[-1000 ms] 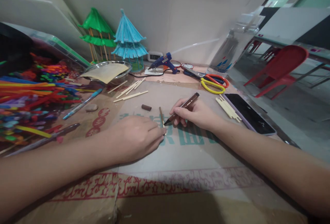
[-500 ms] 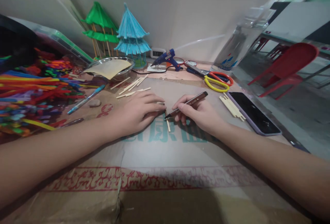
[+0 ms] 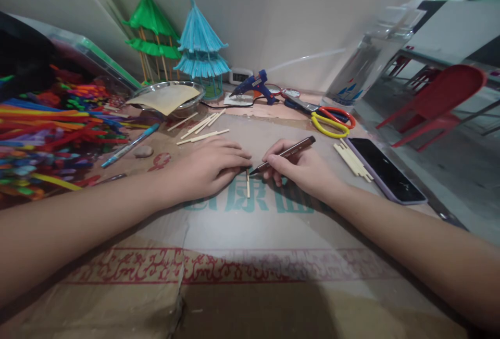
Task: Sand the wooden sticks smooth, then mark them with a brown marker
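My right hand [image 3: 300, 168] is closed round a brown marker [image 3: 291, 150], whose tip touches the top end of a short wooden stick [image 3: 248, 187] lying on the cardboard sheet [image 3: 250, 235]. My left hand [image 3: 209, 167] lies on the cardboard just left of the stick, its fingertips pressed down on the stick's upper end. The stick's top part looks dark, the rest pale. The marker's cap is not in sight; the left hand covers that spot.
Loose pale sticks [image 3: 201, 130] lie behind the left hand, more sticks [image 3: 353, 160] beside a phone [image 3: 385, 175] at right. Scissors [image 3: 330, 120], a blue glue gun [image 3: 253, 86], a metal bowl [image 3: 170, 100], two straw pagodas [image 3: 201, 50] and a water bottle [image 3: 363, 65] stand behind. Coloured pipe cleaners [image 3: 47, 136] fill the left.
My left hand moved forward from the stick's lower end to its top end, covering the marker cap. The stick turned a little. The marker tip stayed on the stick.
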`<action>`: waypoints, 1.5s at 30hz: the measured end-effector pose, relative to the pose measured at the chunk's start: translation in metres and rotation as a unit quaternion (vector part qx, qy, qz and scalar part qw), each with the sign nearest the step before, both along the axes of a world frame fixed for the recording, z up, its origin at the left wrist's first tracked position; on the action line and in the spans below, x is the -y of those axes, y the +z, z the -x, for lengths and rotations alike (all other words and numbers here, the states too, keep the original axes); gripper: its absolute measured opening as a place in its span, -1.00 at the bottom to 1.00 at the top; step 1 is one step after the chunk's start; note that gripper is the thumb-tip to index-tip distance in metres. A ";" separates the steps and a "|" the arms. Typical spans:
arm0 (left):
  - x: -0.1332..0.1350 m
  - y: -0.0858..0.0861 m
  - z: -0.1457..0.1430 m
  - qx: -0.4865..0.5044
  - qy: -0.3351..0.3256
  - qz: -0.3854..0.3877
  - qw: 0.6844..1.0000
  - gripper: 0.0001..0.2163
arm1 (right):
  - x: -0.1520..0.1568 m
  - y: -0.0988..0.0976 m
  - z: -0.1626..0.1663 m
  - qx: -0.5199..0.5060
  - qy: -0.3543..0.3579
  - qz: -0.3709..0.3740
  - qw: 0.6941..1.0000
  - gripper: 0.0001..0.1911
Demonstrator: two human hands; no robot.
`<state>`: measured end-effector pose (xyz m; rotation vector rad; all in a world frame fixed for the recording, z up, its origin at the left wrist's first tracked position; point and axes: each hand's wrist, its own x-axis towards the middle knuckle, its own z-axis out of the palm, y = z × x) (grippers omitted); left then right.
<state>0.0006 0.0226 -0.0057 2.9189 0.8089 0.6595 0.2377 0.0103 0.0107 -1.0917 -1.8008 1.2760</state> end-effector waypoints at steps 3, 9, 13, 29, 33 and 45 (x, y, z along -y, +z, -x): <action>0.002 0.002 -0.001 -0.006 0.024 0.006 1.000 -0.70 | 0.000 0.000 0.000 0.009 0.003 -0.005 1.000 -0.81; 0.001 0.001 0.000 -0.003 0.027 0.000 1.000 -0.73 | 0.001 -0.001 0.000 0.011 0.010 -0.007 1.000 -0.81; -0.001 -0.002 0.002 -0.003 0.020 -0.007 1.000 -0.72 | 0.001 -0.002 0.001 0.012 0.009 -0.007 1.000 -0.80; 0.000 -0.002 0.001 -0.001 0.025 0.002 1.000 -0.71 | 0.000 -0.001 0.001 0.025 0.017 0.012 0.999 -0.82; 0.001 0.000 0.000 -0.006 0.023 0.003 1.000 -0.71 | 0.002 0.000 0.000 0.031 0.042 0.022 0.998 -0.82; 0.001 0.000 0.000 -0.005 0.020 0.002 1.000 -0.71 | 0.000 -0.001 0.003 0.017 0.011 0.000 1.000 -0.80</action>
